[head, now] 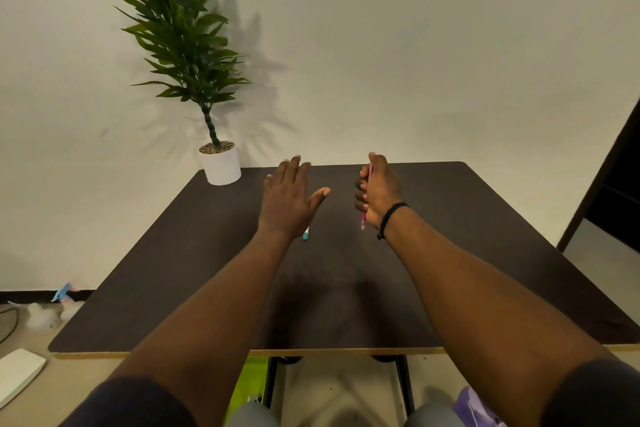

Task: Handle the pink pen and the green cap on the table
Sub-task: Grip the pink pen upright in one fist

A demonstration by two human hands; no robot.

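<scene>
My right hand [379, 194] is closed in a fist around the pink pen [363, 220], which stands nearly upright above the dark table [173, 288]; the pen's ends poke out above and below the fist. My left hand [291, 199] hovers flat with fingers spread, palm down, holding nothing. Just below its wrist edge the green cap [306, 235] lies on the table, partly hidden by the hand; only its teal-green and white end shows.
A potted plant in a white pot [221, 165] stands at the table's far left corner against the wall. A dark door frame [602, 191] rises at the right. A white box [17, 374] lies on the floor at the left.
</scene>
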